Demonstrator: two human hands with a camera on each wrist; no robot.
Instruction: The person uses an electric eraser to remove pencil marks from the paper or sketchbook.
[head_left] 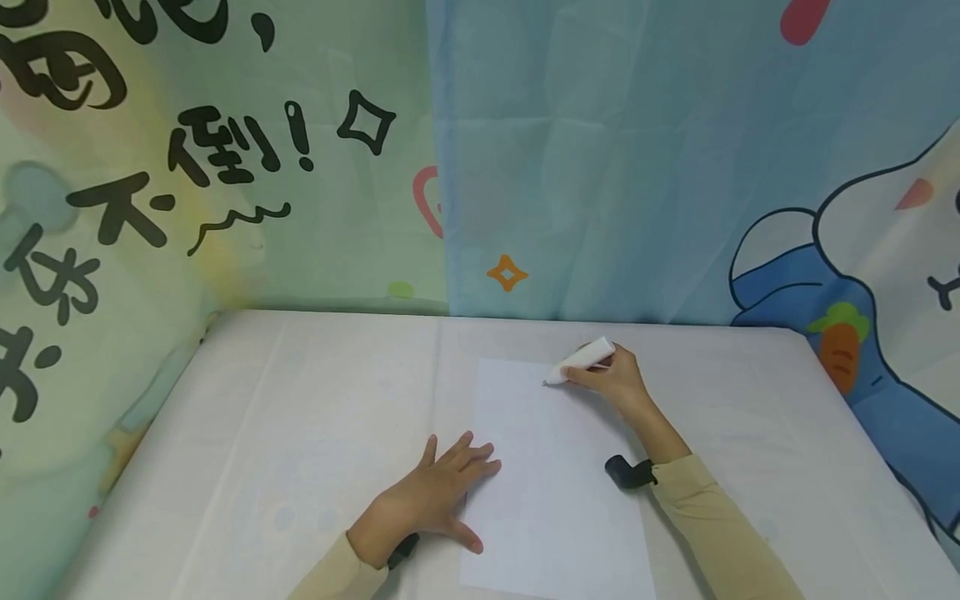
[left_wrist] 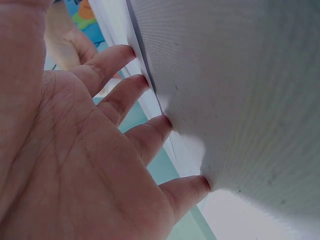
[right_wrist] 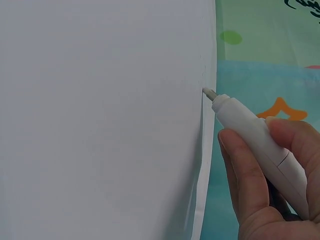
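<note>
A blank white sheet of paper (head_left: 555, 492) lies on the white-covered table. My left hand (head_left: 431, 496) is at its left edge with the fingers spread. In the left wrist view the fingertips (left_wrist: 162, 125) of that hand touch the white surface along the paper's edge. My right hand (head_left: 617, 382) holds a thick white pen (head_left: 579, 363) between thumb and fingers, over the top part of the sheet. Its narrow grey tip points down and left; in the right wrist view the pen (right_wrist: 250, 125) meets or nearly meets the paper (right_wrist: 100, 125). I see no mark on it.
The white table cover (head_left: 300, 400) stretches to both sides of the sheet. Behind it hang a green cloth (head_left: 337, 250) with black lettering and a blue cloth (head_left: 600, 167) with cartoon prints. A black wrist device (head_left: 628, 472) sits at my right cuff.
</note>
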